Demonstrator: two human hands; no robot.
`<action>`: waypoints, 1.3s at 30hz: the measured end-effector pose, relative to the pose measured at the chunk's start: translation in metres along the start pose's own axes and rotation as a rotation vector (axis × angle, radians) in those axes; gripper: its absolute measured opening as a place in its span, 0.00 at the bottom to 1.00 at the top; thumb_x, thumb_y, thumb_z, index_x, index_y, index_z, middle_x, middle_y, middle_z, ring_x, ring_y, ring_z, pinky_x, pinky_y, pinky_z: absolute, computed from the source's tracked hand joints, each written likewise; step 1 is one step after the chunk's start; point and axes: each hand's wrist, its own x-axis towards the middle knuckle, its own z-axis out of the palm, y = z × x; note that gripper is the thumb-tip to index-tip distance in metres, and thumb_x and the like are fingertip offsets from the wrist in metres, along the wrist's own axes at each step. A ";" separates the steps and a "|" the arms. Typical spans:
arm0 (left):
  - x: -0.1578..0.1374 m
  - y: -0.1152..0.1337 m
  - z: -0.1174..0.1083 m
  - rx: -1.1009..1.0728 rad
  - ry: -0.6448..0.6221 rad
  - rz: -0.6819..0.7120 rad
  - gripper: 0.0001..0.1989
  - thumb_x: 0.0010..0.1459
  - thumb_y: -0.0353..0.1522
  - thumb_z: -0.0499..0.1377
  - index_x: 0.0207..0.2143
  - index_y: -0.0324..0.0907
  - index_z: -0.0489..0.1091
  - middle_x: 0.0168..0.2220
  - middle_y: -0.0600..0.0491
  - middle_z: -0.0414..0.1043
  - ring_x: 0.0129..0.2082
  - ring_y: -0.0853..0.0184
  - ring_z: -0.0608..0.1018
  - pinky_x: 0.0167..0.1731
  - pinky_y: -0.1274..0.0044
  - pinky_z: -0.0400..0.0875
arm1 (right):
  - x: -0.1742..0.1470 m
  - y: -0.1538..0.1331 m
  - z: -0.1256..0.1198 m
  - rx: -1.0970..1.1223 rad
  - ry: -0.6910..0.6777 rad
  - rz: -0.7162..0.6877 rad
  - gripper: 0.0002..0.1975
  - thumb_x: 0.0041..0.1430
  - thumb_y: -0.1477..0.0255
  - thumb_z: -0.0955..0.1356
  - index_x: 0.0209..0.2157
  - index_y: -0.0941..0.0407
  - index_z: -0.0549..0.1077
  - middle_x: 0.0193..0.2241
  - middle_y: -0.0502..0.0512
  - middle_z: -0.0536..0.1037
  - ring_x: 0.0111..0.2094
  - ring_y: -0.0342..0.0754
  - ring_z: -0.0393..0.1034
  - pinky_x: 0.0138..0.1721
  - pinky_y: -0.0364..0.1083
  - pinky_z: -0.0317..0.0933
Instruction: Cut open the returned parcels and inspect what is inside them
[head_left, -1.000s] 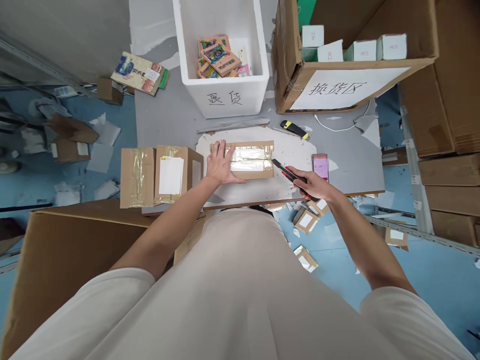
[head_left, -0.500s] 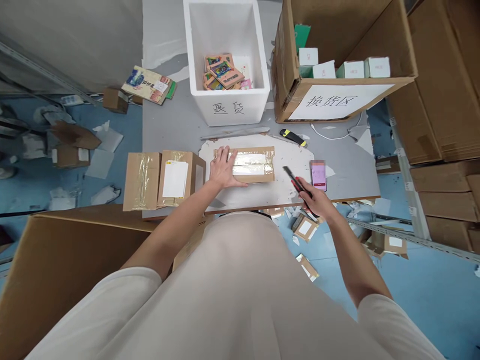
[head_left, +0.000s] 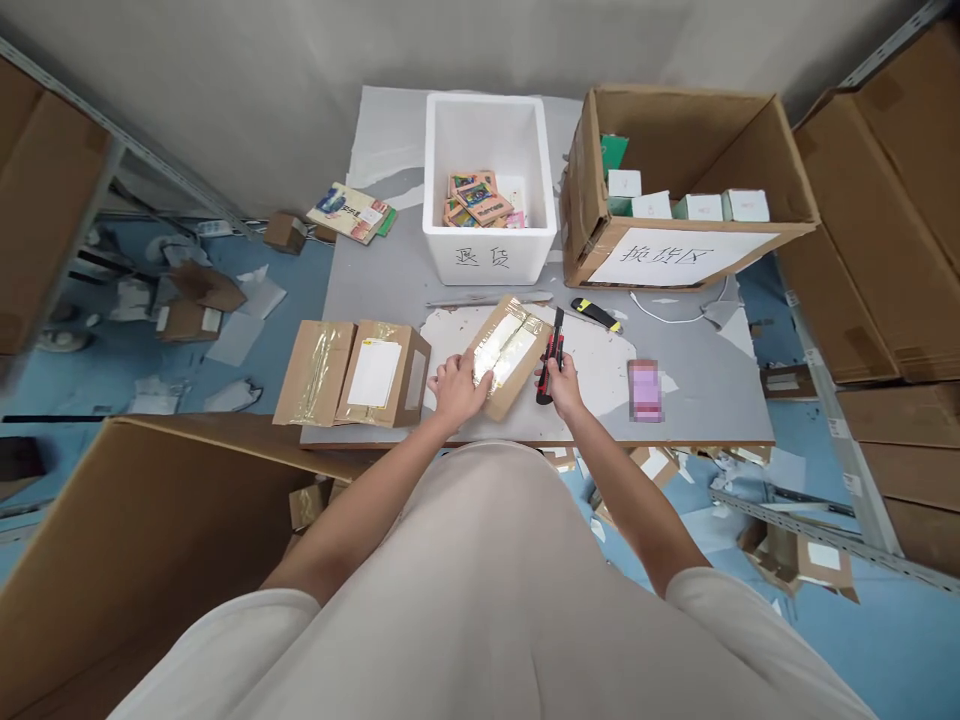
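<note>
A small cardboard box (head_left: 513, 350), with clear tape and white labels on top, lies turned at an angle on the pale sheet before me. My left hand (head_left: 459, 388) grips its near left end, fingers curled over the edge. In my right hand (head_left: 564, 388) is a black and red box cutter (head_left: 553, 355), its tip pointing away from me, close by the box's right edge. Beyond it lies a yellow and black box cutter (head_left: 597, 315). Two taped cardboard boxes stand to the left, one plain (head_left: 315, 372) and one with a white label (head_left: 384, 372).
A white foam bin (head_left: 487, 258) with several colourful packs stands at the back. Beside it is an open carton (head_left: 686, 258) holding pale boxes. A phone (head_left: 645, 390) lies on the right, booklets (head_left: 349, 212) on the left. A large open carton (head_left: 187, 430) flanks the table (head_left: 712, 400).
The small box has turned from lying straight to a slant. My right hand has brought the box cutter leftward, close to it. The view has tilted up, showing more wall.
</note>
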 end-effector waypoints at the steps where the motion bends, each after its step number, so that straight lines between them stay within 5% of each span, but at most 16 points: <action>1: -0.004 -0.005 -0.001 -0.072 -0.013 0.031 0.29 0.61 0.45 0.52 0.63 0.46 0.59 0.49 0.41 0.66 0.50 0.49 0.71 0.49 0.55 0.67 | 0.006 -0.004 -0.002 -0.006 0.005 -0.001 0.19 0.54 0.57 0.66 0.42 0.51 0.60 0.38 0.49 0.73 0.28 0.39 0.68 0.26 0.40 0.66; 6: -0.024 -0.019 0.006 -0.333 -0.052 0.135 0.25 0.59 0.34 0.54 0.60 0.46 0.63 0.39 0.50 0.65 0.40 0.64 0.74 0.38 0.72 0.75 | 0.022 -0.011 -0.005 0.013 0.006 -0.012 0.21 0.51 0.56 0.68 0.41 0.51 0.60 0.41 0.50 0.75 0.25 0.37 0.65 0.23 0.39 0.63; 12: -0.014 -0.017 0.003 -0.231 -0.052 0.135 0.34 0.53 0.32 0.58 0.62 0.42 0.56 0.46 0.46 0.66 0.44 0.59 0.74 0.43 0.68 0.75 | -0.001 -0.004 -0.013 -0.011 -0.014 0.017 0.23 0.49 0.55 0.70 0.41 0.53 0.64 0.44 0.52 0.74 0.26 0.37 0.66 0.25 0.41 0.66; 17: 0.054 0.005 -0.012 -0.048 -0.083 0.284 0.31 0.55 0.35 0.56 0.61 0.38 0.58 0.57 0.40 0.61 0.58 0.52 0.66 0.57 0.60 0.63 | -0.054 0.004 -0.038 0.070 -0.011 0.158 0.20 0.47 0.59 0.73 0.37 0.53 0.66 0.27 0.45 0.72 0.23 0.38 0.66 0.26 0.42 0.67; 21: 0.123 0.024 -0.019 0.057 -0.086 0.381 0.29 0.59 0.32 0.50 0.63 0.36 0.57 0.64 0.40 0.54 0.63 0.52 0.60 0.60 0.62 0.58 | -0.098 0.013 -0.048 0.241 -0.051 0.367 0.21 0.51 0.59 0.72 0.42 0.50 0.64 0.34 0.48 0.76 0.29 0.43 0.74 0.32 0.47 0.71; 26: 0.156 0.027 -0.015 0.104 -0.280 0.366 0.22 0.59 0.30 0.48 0.54 0.37 0.69 0.53 0.43 0.72 0.54 0.55 0.72 0.55 0.67 0.65 | -0.110 0.016 -0.030 0.353 -0.101 0.489 0.21 0.55 0.60 0.71 0.46 0.48 0.60 0.33 0.50 0.78 0.35 0.50 0.78 0.36 0.52 0.72; 32: 0.128 0.011 -0.021 0.019 -0.126 0.104 0.19 0.57 0.31 0.51 0.48 0.39 0.73 0.47 0.45 0.76 0.49 0.56 0.75 0.50 0.69 0.67 | -0.083 0.006 -0.036 0.247 0.000 0.303 0.25 0.48 0.58 0.74 0.43 0.50 0.62 0.29 0.47 0.77 0.32 0.48 0.77 0.37 0.50 0.72; 39: 0.028 -0.034 -0.019 -0.117 -0.021 -0.160 0.15 0.57 0.44 0.55 0.32 0.42 0.72 0.29 0.50 0.74 0.33 0.61 0.76 0.34 0.73 0.66 | -0.001 -0.026 -0.053 0.093 -0.025 -0.015 0.20 0.49 0.58 0.72 0.38 0.51 0.63 0.30 0.44 0.74 0.31 0.40 0.72 0.35 0.44 0.70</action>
